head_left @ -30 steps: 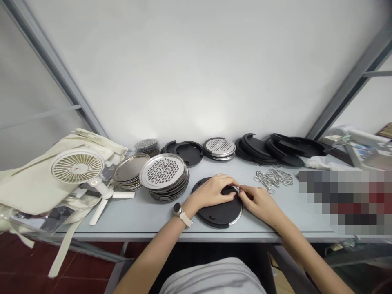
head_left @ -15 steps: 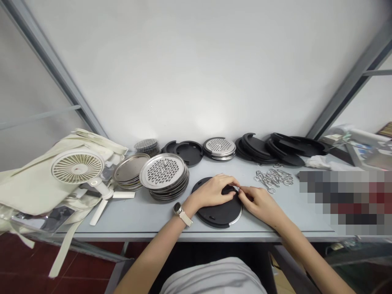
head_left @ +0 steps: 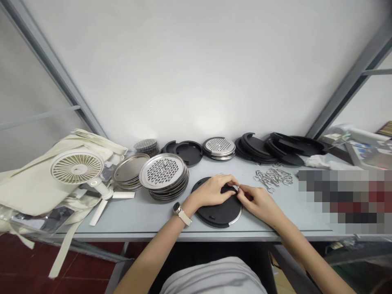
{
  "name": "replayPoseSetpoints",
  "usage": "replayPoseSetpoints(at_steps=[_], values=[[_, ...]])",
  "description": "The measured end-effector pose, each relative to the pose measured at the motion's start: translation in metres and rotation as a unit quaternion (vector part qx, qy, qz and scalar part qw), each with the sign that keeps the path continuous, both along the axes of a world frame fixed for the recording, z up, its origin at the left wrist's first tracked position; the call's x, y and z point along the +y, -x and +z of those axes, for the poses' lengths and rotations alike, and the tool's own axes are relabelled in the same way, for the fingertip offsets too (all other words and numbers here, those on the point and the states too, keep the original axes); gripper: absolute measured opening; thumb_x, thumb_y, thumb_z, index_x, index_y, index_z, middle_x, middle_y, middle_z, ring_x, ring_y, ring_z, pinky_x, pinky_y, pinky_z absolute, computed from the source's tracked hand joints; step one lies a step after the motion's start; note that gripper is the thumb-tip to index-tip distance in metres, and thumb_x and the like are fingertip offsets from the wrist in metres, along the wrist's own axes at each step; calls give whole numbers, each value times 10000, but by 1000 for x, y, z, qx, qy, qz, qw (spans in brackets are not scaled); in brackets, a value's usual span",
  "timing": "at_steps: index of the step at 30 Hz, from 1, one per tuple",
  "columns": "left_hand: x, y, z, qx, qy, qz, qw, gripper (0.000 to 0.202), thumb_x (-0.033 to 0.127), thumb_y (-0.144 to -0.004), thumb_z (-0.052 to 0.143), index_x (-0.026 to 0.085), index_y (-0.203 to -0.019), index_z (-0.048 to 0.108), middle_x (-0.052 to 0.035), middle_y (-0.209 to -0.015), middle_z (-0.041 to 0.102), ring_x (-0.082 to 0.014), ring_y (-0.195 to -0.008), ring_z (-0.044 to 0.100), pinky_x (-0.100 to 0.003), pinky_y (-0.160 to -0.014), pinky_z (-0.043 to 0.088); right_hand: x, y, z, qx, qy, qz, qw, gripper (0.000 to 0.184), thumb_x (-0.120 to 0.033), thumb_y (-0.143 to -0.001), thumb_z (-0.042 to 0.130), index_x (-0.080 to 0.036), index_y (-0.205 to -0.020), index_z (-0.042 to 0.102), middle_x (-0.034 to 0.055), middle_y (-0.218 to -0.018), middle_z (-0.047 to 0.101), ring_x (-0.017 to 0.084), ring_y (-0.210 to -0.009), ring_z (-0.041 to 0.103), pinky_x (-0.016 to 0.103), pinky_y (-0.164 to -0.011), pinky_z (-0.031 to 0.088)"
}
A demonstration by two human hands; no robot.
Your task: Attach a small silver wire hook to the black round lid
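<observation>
A round black disc (head_left: 219,210) with a metal rim lies flat near the table's front edge. My left hand (head_left: 212,190), a watch on its wrist, rests curled on the disc's far side and presses it down. My right hand (head_left: 256,201) comes in from the right, its fingertips pinched on a small metal ring (head_left: 236,188) at the disc's upper right edge. Both sets of fingertips meet there.
A stack of perforated metal discs (head_left: 163,175) and plain metal plates (head_left: 130,169) stands left of the disc. Black rings (head_left: 266,147), another metal stack (head_left: 219,148) and loose metal clips (head_left: 273,178) lie behind. A white fan (head_left: 77,167) on a cloth bag sits far left.
Almost nothing has moved. My fingers have shifted slightly at the disc's upper right edge; the disc stays in place.
</observation>
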State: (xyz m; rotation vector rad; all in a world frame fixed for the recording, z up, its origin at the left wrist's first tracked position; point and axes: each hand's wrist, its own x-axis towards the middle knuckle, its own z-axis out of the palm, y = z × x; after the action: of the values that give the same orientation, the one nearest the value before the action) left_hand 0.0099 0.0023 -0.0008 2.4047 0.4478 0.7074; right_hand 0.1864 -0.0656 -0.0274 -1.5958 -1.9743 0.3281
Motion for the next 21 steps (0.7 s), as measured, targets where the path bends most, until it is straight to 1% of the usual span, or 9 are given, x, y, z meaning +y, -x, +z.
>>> replayPoseSetpoints(at_steps=[3, 10, 13, 15, 17, 21], values=[[0, 0, -1, -8, 0, -4, 1000, 236, 100, -810, 545, 170, -1035, 568, -51, -995, 636, -161, -915, 591, -295, -862, 460, 0, 0, -1, 11, 3, -1, 1000, 325, -359, -892, 396, -205, -610, 445, -26, -499, 508, 115, -463, 445, 232, -496, 301], [-1, 0, 1, -7, 16, 1, 1000, 227, 120, -813, 555, 178, -1032, 577, -45, -984, 637, -166, -915, 592, -306, -861, 461, 1, -3, -4, 23, -9, -12, 1000, 312, -345, -898, 384, -209, -622, 438, -27, -498, 506, 115, -455, 444, 236, -484, 294], [-1, 0, 1, -4, 18, -1, 1000, 228, 110, -817, 545, 181, -1032, 569, -42, -987, 632, -161, -909, 589, -301, -854, 465, 2, -4, -3, 14, -12, -12, 1000, 311, -339, -914, 352, -217, -640, 435, -29, -496, 499, 126, -459, 464, 239, -489, 304], [-1, 0, 1, 2, 7, 6, 1000, 221, 117, -816, 547, 184, -1027, 565, -40, -987, 621, -162, -913, 581, -303, -862, 462, 2, -5, -2, -1, -8, -3, 1000, 315, -342, -928, 332, -219, -665, 454, -17, -519, 530, 141, -473, 495, 246, -502, 318], [-1, 0, 0, 8, -14, 20, 1000, 213, 131, -812, 556, 187, -1017, 563, -42, -988, 605, -170, -933, 568, -310, -877, 455, 2, -5, -2, -14, -4, 10, 1000, 318, -341, -943, 312, -216, -722, 503, 13, -585, 598, 164, -517, 549, 257, -529, 343], [0, 1, -2, 8, -49, 38, 998, 210, 151, -803, 571, 189, -1008, 557, -48, -999, 583, -190, -998, 538, -329, -916, 437, 3, -4, -3, -12, 3, 25, 1000, 329, -345, -963, 292, -205, -937, 588, 64, -758, 699, 209, -648, 645, 271, -603, 402]])
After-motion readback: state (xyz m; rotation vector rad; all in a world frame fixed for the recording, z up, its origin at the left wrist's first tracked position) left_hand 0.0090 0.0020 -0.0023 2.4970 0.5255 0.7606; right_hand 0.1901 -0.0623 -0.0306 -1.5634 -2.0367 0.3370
